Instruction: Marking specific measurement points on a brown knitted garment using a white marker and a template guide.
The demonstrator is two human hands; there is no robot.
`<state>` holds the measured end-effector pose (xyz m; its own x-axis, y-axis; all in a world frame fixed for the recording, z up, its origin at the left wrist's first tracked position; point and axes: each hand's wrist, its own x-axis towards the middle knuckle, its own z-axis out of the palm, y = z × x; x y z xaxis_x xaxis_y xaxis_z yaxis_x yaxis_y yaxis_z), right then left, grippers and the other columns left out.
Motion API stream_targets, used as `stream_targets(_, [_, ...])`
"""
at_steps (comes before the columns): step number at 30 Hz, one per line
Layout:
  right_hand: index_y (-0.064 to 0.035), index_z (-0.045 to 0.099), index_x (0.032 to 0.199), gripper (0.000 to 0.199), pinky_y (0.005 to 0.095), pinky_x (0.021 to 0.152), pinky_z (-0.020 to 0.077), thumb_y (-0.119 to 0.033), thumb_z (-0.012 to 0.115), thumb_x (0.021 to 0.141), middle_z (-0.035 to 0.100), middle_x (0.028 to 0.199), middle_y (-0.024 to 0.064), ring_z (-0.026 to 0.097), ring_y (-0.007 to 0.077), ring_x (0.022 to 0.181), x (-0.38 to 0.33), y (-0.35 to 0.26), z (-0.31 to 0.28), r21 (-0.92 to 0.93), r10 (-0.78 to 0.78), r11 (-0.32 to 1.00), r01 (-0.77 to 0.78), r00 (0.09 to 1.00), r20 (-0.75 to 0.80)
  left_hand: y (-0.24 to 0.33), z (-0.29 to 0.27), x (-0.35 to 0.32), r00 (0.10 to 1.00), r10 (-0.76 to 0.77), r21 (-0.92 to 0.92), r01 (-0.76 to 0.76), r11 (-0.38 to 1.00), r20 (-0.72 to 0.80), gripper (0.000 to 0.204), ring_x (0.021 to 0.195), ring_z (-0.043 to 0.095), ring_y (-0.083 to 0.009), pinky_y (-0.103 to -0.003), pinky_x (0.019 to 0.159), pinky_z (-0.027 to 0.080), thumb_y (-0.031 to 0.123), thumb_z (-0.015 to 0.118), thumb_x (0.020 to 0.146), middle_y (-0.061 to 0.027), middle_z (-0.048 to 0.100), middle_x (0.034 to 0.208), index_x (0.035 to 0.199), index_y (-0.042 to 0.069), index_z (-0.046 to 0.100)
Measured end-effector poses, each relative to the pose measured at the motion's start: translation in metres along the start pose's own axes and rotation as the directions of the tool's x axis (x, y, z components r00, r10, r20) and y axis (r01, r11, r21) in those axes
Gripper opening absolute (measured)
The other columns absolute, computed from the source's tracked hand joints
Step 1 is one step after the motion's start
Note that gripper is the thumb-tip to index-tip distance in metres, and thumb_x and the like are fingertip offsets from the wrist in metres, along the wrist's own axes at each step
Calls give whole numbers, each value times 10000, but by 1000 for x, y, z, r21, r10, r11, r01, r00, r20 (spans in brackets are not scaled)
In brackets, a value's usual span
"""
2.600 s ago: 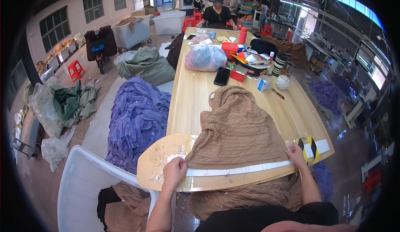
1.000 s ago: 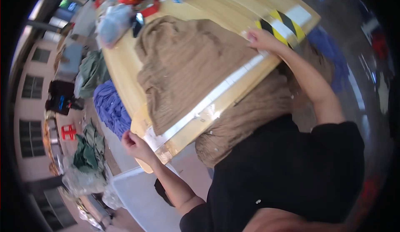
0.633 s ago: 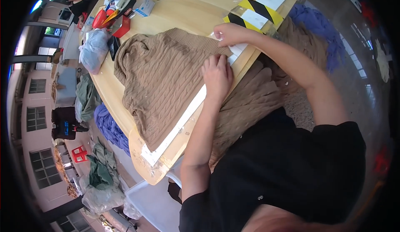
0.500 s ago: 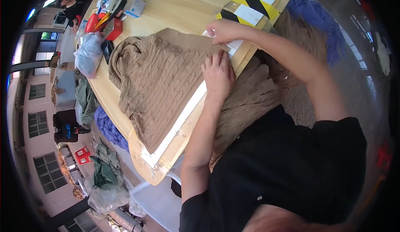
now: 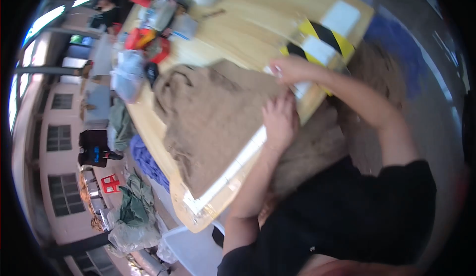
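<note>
A brown cable-knit sweater (image 5: 208, 122) lies spread on a long wooden table (image 5: 248, 33), its lower part hanging over the near edge. A white measuring strip (image 5: 233, 169) runs along that edge. My left hand (image 5: 280, 120) presses flat on the sweater near the edge, fingers together. My right hand (image 5: 290, 70) rests at the sweater's right side, beside the yellow-and-black striped tape (image 5: 322, 33) on the table, with a bit of white showing at its fingertips.
The far end of the table holds a clear plastic bag (image 5: 126, 80), red items (image 5: 144, 40) and a dark phone (image 5: 151, 70). A purple cloth pile (image 5: 146, 159) and green cloth (image 5: 131, 204) lie on the floor at left. A white bin (image 5: 196, 248) stands below the table.
The view has tilted strongly. My left hand moved from the strip's left end across to the sweater's middle, close to my right hand, which stays at the right end.
</note>
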<state>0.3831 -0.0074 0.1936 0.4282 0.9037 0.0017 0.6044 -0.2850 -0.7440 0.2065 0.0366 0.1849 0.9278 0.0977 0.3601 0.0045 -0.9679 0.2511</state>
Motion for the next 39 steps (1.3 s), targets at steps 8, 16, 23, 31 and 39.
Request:
stream_targets(8, [-42,532,820,240,310,440,447,-102,669,633,560,562,120,564,198,457,-36,8,2,55,20,998,-21,1000,19,24,4,-21,999,34,9,-34,999,15,485,1015,434,-276,-400,787,372,139,569,695,-89,453,1213,1161,39,480])
stream_targets(16, [-24,511,834,250,263,390,420,-60,674,647,524,516,71,529,133,424,-28,-8,-8,164,142,974,-158,984,104,18,2,-17,998,53,41,-52,998,-26,434,1000,445,-242,-372,806,360,171,538,735,-94,459,1210,1145,39,488])
stream_targets(23, [-39,494,832,251,256,369,385,-44,685,668,497,506,41,497,111,406,-19,-1,-4,204,112,970,-130,989,100,9,4,-16,996,63,35,-61,998,-71,414,985,458,-239,-371,824,362,166,542,738,-100,472,1193,1123,20,501])
stream_targets(31, [-39,514,834,232,248,396,405,-62,665,660,520,569,38,508,105,441,-26,-13,-8,185,194,959,-215,973,127,12,8,-18,992,62,7,-62,998,-109,371,954,459,-243,-371,804,361,212,532,790,-107,491,1166,1103,13,514])
stream_targets(39, [-36,493,840,227,256,373,384,-34,648,673,482,529,31,481,111,405,-24,-13,-7,180,154,968,-172,982,113,13,-3,-19,996,50,-39,-53,998,-69,461,986,443,-254,-381,845,336,307,552,777,-121,484,1167,1119,1,505])
